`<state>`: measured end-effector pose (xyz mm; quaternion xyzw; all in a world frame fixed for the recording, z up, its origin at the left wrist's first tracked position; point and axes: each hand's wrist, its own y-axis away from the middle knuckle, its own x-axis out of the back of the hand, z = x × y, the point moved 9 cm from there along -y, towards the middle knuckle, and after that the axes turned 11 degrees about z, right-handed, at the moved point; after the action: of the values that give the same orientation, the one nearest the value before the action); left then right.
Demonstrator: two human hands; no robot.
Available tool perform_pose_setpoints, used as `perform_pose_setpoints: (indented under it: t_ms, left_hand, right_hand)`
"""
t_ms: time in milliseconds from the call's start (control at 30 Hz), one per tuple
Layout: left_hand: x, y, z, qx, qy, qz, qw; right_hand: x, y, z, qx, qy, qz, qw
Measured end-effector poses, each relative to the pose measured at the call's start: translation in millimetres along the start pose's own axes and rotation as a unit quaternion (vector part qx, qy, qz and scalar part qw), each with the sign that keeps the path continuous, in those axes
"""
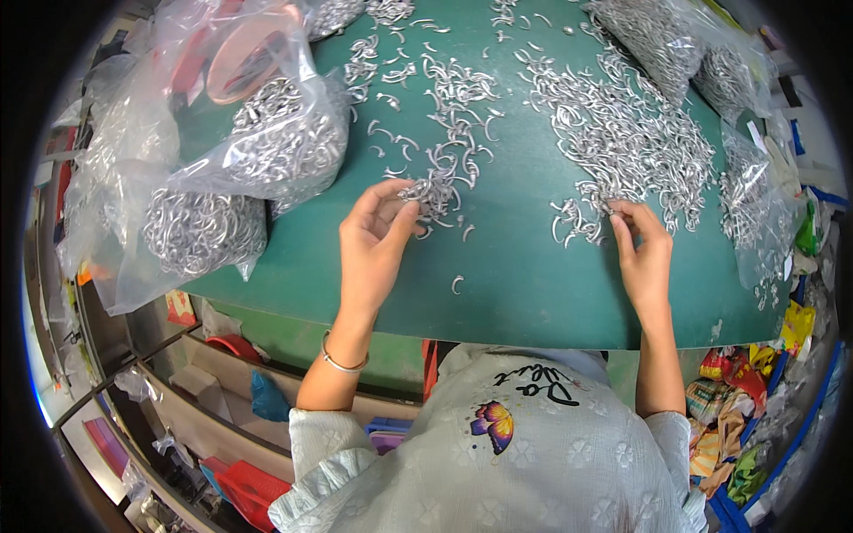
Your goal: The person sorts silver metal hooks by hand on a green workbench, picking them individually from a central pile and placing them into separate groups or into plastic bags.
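Note:
My left hand [373, 244] is curled at the near end of a strip of small silver curved metal pieces [458, 93], its fingers closed round a small clump of them [434, 197]. My right hand [646, 249] has thumb and forefinger pinched together at the near edge of a larger heap of the same pieces [622, 133]. A piece seems to be between those fingertips, though it is mostly hidden. One loose curved piece [458, 284] lies on the green tabletop [524, 266] between my hands, closer to me.
Clear plastic bags full of metal pieces stand at the left [204, 226] and far right [653, 44]. A pinkish round container [253, 53] is within the left bags. Another bag [751, 195] lies by the right edge. Below are a wooden shelf [222, 391] and a red basket [253, 493].

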<state>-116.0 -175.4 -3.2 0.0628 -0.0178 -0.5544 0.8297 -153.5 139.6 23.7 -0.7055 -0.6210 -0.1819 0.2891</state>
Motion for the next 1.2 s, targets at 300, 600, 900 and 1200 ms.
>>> perform_pose_setpoints:
  t_ms: [300, 600, 900, 1200]
  left_hand:
    - [-28.9, -2.3, 9.0, -0.07, -0.039, -0.059, 0.995]
    - [-44.5, 18.5, 28.8, -0.288, -0.458, -0.054, 0.839]
    - [-72.6, 31.4, 26.8, -0.321, -0.331, -0.13, 0.878]
    - [-82.5, 8.7, 6.5, -0.072, -0.11, -0.096, 0.987]
  right_hand:
    - [-29.0, 10.5, -43.0, 0.201, 0.166, -0.037, 0.965]
    - [39.7, 11.0, -22.3, 0.158, 0.185, 0.093, 0.965]
    - [32.4, 13.0, -22.8, 0.141, 0.027, 0.069, 0.987]
    - [77.9, 8.3, 55.4, -0.114, -0.075, 0.061, 0.989]
